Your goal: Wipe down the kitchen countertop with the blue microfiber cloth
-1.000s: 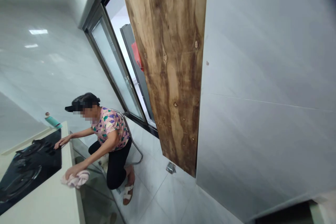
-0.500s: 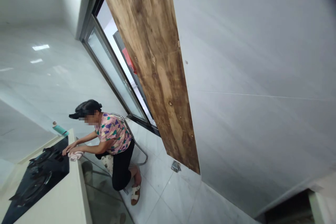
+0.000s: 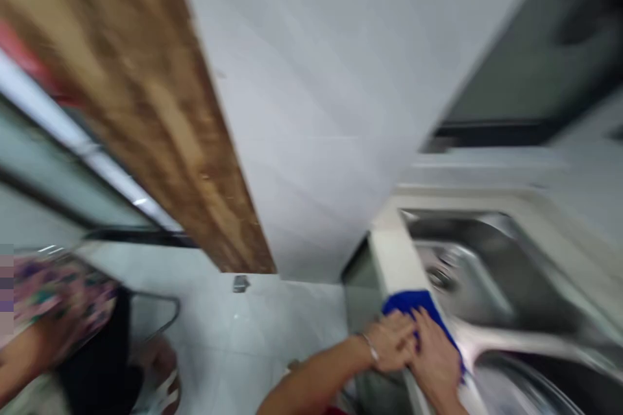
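Note:
A blue cloth (image 3: 409, 300) lies on the counter's front edge beside the sink, partly covered by both hands. My left hand (image 3: 392, 340), with a bracelet at the wrist, reaches in from the left and has its bent fingers on the cloth. Close against it, my right hand (image 3: 433, 350) rests on top of the cloth with its fingers stretched out. Motion blur softens both hands, and the undersides of the fingers are hidden.
The steel double sink (image 3: 487, 272) sits right of my hands. A wooden board (image 3: 195, 175) stands against the pale wall (image 3: 311, 110). At lower left, another person (image 3: 63, 311) sits on a metal-framed chair (image 3: 170, 311). A small object (image 3: 240, 283) lies on the tiled floor (image 3: 233, 363).
My view has swung right and down, away from the seated person and the black cooktop. The sink, the blue cloth and both my hands have come into sight.

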Demonstrator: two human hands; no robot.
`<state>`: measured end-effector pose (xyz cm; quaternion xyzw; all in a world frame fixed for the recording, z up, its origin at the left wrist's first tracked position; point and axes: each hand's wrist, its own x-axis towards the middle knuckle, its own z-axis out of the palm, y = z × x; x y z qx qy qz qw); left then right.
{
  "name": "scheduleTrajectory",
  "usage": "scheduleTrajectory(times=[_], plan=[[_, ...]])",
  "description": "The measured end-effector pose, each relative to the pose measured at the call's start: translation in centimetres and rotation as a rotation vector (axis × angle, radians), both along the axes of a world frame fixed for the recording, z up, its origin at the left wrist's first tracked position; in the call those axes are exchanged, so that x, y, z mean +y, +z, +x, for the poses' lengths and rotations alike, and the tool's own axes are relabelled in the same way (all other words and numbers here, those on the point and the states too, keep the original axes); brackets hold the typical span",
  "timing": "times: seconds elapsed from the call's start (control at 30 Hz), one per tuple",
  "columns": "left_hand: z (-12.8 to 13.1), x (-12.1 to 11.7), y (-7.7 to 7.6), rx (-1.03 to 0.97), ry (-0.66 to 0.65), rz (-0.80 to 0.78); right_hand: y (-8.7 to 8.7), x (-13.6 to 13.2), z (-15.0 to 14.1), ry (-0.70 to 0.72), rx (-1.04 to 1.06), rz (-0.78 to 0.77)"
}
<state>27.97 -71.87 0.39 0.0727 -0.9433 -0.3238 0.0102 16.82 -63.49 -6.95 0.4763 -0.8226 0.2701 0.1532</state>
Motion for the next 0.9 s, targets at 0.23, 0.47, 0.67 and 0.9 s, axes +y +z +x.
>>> scheduleTrajectory(times=[0.23,0.47,0.67,0.9], plan=[[-0.7,3.9,-2.2,0.035,-0.398,0.144,1.2,12.4,5.7,-0.394,-0.098,0.173],[0.6,12.6,-3.4,0.023,-0.945,0.111,2.0,23.0,16.1,-0.787,-0.138,0.175],[2.3,16.2,-5.1,0.049,-1.2,0.146,1.8,24.8,23.2,-1.081,-0.153,0.167],[1.4,16.1,-3.9,-0.008,-1.223,0.067,1.5,22.6,22.1,-1.266,-0.212,0.217]])
